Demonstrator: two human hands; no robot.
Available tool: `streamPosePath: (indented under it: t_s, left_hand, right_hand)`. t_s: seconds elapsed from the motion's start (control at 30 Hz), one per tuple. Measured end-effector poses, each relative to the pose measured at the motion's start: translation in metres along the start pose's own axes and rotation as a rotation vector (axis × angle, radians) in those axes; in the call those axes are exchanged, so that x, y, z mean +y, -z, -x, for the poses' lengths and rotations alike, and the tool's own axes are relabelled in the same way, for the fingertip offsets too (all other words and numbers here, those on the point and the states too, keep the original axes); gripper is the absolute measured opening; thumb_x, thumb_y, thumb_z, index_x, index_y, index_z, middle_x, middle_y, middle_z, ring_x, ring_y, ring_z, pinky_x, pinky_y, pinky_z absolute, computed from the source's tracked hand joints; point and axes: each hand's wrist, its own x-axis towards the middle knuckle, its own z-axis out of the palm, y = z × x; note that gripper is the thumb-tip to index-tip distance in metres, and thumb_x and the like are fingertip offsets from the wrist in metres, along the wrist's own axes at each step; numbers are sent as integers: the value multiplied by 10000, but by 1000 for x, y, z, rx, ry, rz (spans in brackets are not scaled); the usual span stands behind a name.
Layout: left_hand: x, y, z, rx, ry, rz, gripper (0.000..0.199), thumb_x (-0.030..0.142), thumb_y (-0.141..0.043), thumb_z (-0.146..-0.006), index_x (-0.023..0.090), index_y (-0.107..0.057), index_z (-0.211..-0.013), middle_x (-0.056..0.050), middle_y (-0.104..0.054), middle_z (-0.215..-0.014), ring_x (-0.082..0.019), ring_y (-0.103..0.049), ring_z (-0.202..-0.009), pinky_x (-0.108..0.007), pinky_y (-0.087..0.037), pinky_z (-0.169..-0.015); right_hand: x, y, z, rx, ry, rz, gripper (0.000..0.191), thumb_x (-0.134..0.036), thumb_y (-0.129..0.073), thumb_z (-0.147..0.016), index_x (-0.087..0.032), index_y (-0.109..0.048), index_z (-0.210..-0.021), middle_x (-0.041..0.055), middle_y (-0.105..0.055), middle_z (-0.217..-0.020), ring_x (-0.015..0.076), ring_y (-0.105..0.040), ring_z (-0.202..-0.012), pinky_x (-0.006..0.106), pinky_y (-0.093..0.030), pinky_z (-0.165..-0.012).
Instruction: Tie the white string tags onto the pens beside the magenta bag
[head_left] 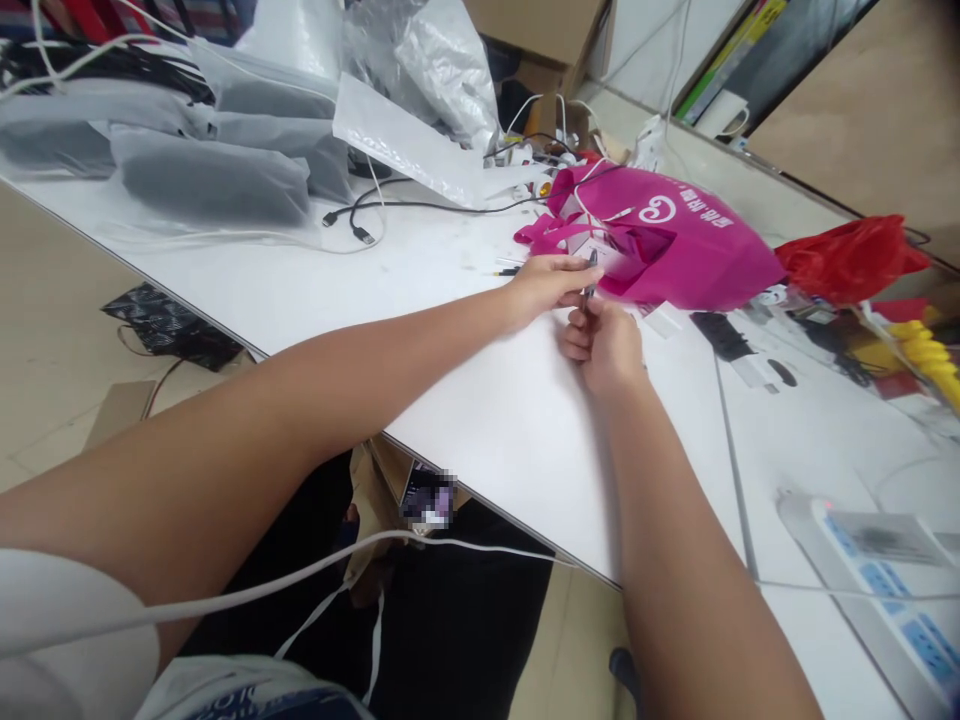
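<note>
Both hands meet over the white table point(510, 430), just in front of a pink bag point(697, 245). A small, slim, dark object with a shiny part point(590, 275) is between their fingertips; its kind is too small to make out. My left hand point(547, 285) pinches it from the left, thumb and fingers pressed together. Below and to the right, my right hand point(611, 345) grips its lower end with curled fingers. A white box point(600, 255) shows in the bag's mouth behind the fingertips. Thin pen-like items point(506, 272) lie beside my left hand.
Grey plastic-wrapped packages point(210, 180) and clear plastic bags point(450, 70) crowd the table's far left. Black cables point(360, 225) lie in front of them. A power strip point(892, 590) sits at right, a red plastic bag point(855, 258) behind. A white cable point(300, 580) crosses near my body.
</note>
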Motion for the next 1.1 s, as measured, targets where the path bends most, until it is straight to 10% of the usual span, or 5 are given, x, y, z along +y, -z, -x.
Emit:
streamPosePath:
  t_s: [0.3,0.53,1.1]
  left_hand:
    - [1,-1,-3,-1,40,-43,167,265,-753,-976,190,-718,-831,-31,-663,-789,-179,-659,-825,-371,-534,-966]
    - [7,-7,6,-30,29,-31,377,313,-760,-1057,204,-606,-730,22,-556,-646,-129,-551,-653,-299,-479,-733]
    - [5,-4,2,-75,43,-16,137,170,-743,-948,177,-744,-811,-41,-739,-849,-159,-671,-890,-368,-547,-1060]
  right_hand:
    - [3,0,3,14,71,67,111,-238,-557,-931,-203,-641,-867,-68,-407,-701,63,-237,-481,192,-171,-416]
    - [3,-1,4,26,125,94,239,-295,-683,-938,-253,-477,-824,-80,-403,-685,68,-251,-476,193,-171,-426]
    - [2,0,6,86,126,142,341,-452,-704,-1019,-286,-444,-874,-124,-266,-610,78,-150,-438,216,-103,-419]
